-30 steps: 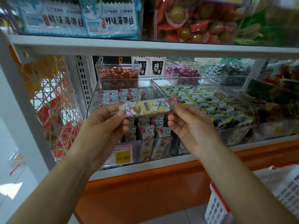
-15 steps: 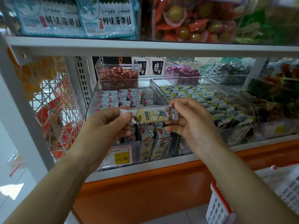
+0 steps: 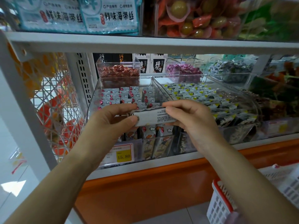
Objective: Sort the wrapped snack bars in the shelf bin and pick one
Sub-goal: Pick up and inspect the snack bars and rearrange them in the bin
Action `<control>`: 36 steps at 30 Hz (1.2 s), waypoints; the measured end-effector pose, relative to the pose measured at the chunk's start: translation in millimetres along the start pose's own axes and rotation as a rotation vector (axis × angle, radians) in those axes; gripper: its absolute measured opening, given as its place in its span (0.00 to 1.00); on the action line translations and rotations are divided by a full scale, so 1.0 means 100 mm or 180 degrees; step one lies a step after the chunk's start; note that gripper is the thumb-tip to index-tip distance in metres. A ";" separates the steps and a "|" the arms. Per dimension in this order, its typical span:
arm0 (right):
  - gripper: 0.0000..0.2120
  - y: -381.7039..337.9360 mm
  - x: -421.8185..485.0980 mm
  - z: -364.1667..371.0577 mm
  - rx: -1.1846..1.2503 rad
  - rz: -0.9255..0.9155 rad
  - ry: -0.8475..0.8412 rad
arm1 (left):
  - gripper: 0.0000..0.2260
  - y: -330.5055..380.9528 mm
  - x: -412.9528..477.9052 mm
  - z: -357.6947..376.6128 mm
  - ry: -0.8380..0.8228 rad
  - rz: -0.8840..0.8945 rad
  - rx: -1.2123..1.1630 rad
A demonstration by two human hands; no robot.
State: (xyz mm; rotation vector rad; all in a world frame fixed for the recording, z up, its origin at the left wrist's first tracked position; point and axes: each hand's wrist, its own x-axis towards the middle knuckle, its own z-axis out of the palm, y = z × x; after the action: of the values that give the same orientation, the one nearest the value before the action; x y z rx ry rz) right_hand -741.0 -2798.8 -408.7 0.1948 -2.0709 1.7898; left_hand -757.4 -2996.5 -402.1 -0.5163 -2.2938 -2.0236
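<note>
At the lower shelf, just above the clear shelf bin (image 3: 92,102), a single wrapped snack bar (image 3: 152,118) was held level between both hands. Its left end was pinched by the left hand (image 3: 111,120), with the thumb pressed against the near face and the fingers curled over the top edge. Its right end was gripped by the right hand (image 3: 189,117), whose fingers were curled round it. The bar's pale back, printed with small text, was turned toward the camera.

The remaining bars (image 3: 123,96) were stood in rows inside the bin, their grey-white wrappers marked with clouds and red spots; more of them could be seen through the front wall below the hands. A yellow price label (image 3: 123,155) reading 15.80 was fixed to the bin's front, under the left wrist.

Just beside the bin on the right, a second clear bin (image 3: 252,102) was filled with small dark packets marked with yellow. Behind the two bins, a clear box of red sweets (image 3: 119,73) and another of purple sweets (image 3: 184,70) were set. Blue-and-white packs (image 3: 80,15) were ranged on the shelf above. A white basket with a red rim (image 3: 218,204) was seen low on the right, partly covered by the right forearm.
</note>
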 end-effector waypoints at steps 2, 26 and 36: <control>0.04 -0.01 0.01 0.00 -0.0113 -0.0066 0.0063 | 0.13 0.02 -0.01 0.00 -0.0019 0.0067 0.0198; 0.08 -0.01 -0.04 0.10 -0.0452 -0.0322 0.0063 | 0.10 0.13 0.00 -0.11 -0.0209 -0.0126 0.0254; 0.06 -0.01 0.09 -0.03 0.0629 0.0852 -0.0818 | 0.08 0.04 -0.01 -0.15 -0.0251 -0.0051 0.0656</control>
State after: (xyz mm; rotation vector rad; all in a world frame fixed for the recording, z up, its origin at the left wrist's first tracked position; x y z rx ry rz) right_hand -748.0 -2794.7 -403.9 0.2212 -2.1746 2.2372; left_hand -758.1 -3010.8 -395.9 -0.5743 -2.5217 -1.7749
